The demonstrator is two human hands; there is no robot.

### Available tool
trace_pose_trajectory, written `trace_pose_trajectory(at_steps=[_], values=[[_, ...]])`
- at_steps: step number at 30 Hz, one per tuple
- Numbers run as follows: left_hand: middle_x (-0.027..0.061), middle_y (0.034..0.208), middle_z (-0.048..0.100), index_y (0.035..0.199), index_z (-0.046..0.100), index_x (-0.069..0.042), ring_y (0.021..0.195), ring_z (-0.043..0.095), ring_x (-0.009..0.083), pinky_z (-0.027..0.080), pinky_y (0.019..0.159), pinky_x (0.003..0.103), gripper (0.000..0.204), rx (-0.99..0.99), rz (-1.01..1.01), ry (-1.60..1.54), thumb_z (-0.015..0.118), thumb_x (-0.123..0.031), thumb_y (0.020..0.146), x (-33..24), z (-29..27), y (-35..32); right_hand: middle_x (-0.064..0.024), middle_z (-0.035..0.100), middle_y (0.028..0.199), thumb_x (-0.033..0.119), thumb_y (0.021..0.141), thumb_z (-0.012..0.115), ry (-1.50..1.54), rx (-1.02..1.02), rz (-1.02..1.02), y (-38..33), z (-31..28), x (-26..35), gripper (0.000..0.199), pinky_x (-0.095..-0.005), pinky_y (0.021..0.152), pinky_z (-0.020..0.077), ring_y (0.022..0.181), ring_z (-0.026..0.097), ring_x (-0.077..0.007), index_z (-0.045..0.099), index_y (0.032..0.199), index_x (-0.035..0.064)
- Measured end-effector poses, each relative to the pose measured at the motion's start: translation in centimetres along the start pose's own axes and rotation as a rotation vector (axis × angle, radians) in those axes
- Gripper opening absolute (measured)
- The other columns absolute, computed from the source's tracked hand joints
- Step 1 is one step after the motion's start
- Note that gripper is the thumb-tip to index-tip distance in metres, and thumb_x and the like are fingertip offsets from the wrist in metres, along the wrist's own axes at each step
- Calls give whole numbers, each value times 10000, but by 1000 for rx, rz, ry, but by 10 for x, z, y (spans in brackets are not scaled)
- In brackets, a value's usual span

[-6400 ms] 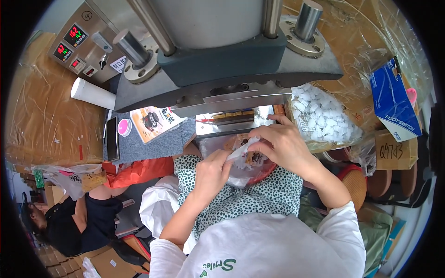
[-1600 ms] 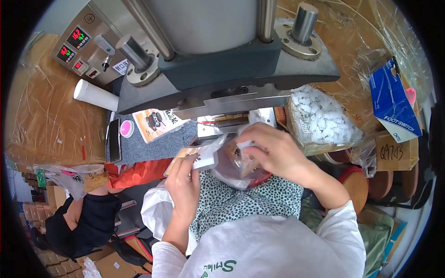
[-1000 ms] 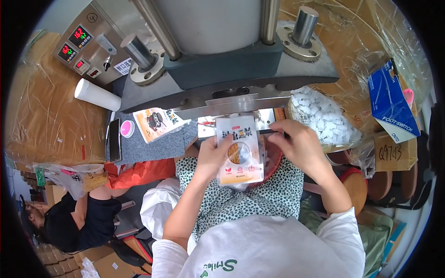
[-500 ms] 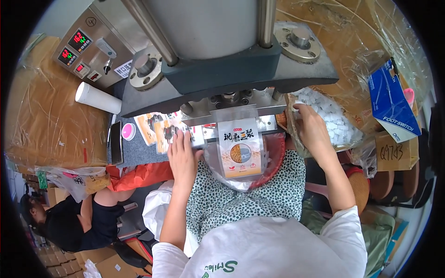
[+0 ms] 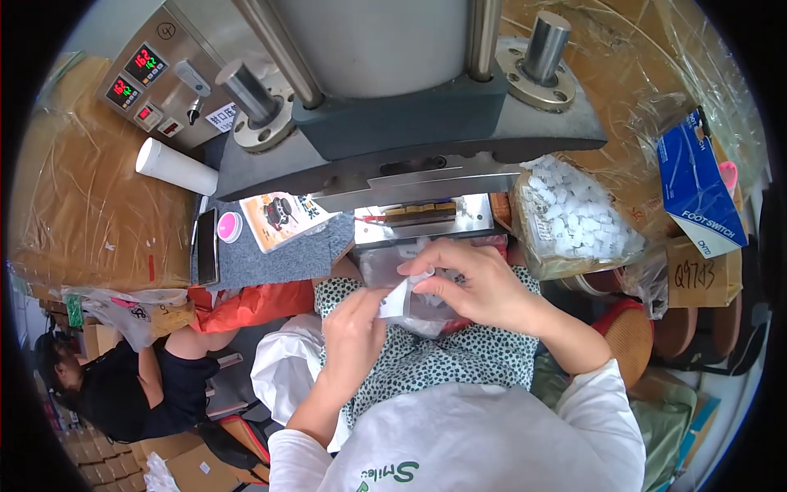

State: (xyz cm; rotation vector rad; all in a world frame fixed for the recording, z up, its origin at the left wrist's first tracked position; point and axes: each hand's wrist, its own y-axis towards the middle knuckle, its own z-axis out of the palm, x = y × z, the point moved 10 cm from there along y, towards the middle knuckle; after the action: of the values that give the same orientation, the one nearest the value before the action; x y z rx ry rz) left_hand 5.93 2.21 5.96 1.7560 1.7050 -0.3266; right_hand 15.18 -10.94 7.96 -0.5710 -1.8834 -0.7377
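Note:
My left hand (image 5: pixel 354 332) pinches a pouch, whose pale corner (image 5: pixel 393 305) juts out to its right; the rest is hidden or seen edge-on. Fingers and thumb of my right hand (image 5: pixel 479 283) close on a small white plastic spout (image 5: pixel 423 275) at the pouch's edge. Both hands are above my lap, in front of the sealing press (image 5: pixel 393 123). Under the hands is a plastic-lined red basin (image 5: pixel 495 243). On the grey mat to the left lies a printed pouch (image 5: pixel 279 220).
At the right stands an opened bag of small white plastic pieces (image 5: pixel 578 217), near a blue box (image 5: pixel 701 184). The press's control box (image 5: pixel 156 82), a white cylinder (image 5: pixel 174 166), a phone (image 5: pixel 208 246) and a pink-topped round container (image 5: pixel 230 227) are left. Another person (image 5: pixel 123 385) sits far left.
My left hand has taken a pouch off the mat; my right hand has brought a spout from the bag. The press jaw has risen, and the pouch that hung below it is gone from there.

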Motion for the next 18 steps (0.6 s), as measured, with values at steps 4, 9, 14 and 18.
trace_pose_trajectory(at_steps=[4,9,14,18], values=[[170,852,718,985,723,19,716,705,315,535,661,379,136,299,-263,-320,676,-100,936,25,59,7,-101,763,1131,93,944,733,105,-10,167,-5,-9,-27,268,-317,879,580,1009,744,-173,659,1179,-10],[88,992,744,1085,702,95,820,709,138,574,706,286,279,284,-638,-999,671,-172,1010,67,112,26,-136,760,1107,81,952,715,-207,-288,183,-19,-55,-26,328,-292,772,575,927,747,-191,657,1262,-7],[117,1117,715,1180,656,87,930,704,157,600,757,333,277,201,-709,-1199,630,-150,1038,74,119,48,-160,750,1067,68,955,682,-652,-426,195,-46,-102,-35,228,-371,741,567,895,744,-291,698,1178,19],[103,1107,720,1194,644,75,929,697,153,565,767,311,308,213,-623,-900,599,-199,1060,121,126,36,-195,670,1063,-4,861,687,-1064,-548,133,-40,-135,-55,222,-485,838,522,999,639,-419,680,1081,16]])
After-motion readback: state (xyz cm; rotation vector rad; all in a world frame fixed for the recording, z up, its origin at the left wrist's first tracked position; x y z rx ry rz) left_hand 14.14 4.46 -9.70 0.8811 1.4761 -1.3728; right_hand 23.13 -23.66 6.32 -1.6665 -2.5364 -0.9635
